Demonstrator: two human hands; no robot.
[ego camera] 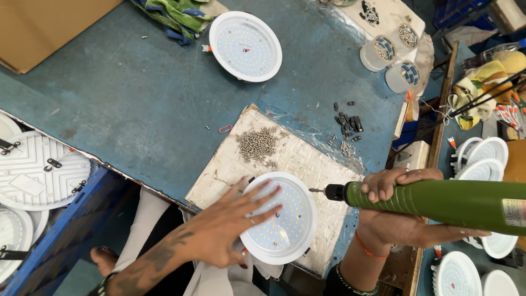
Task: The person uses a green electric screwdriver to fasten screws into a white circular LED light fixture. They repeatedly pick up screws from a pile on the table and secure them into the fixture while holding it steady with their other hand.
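Observation:
My left hand (pixel 227 227) lies flat with fingers spread on a round white LED downlight (pixel 285 219). The light rests face up on a worn white board (pixel 307 159) at the near edge of the blue table (pixel 137 104). My right hand (pixel 397 211) grips a green electric screwdriver (pixel 438 200). Its bit points left at the light's right rim. A heap of small screws (pixel 257 143) sits on the board just beyond the light.
A second LED downlight (pixel 245 46) lies at the table's far side. Plastic cups of small parts (pixel 392 57) stand far right, black clips (pixel 348 121) near them. More downlights are stacked at the left (pixel 38 172) and at the right (pixel 485 156). A cardboard box (pixel 38 27) sits far left.

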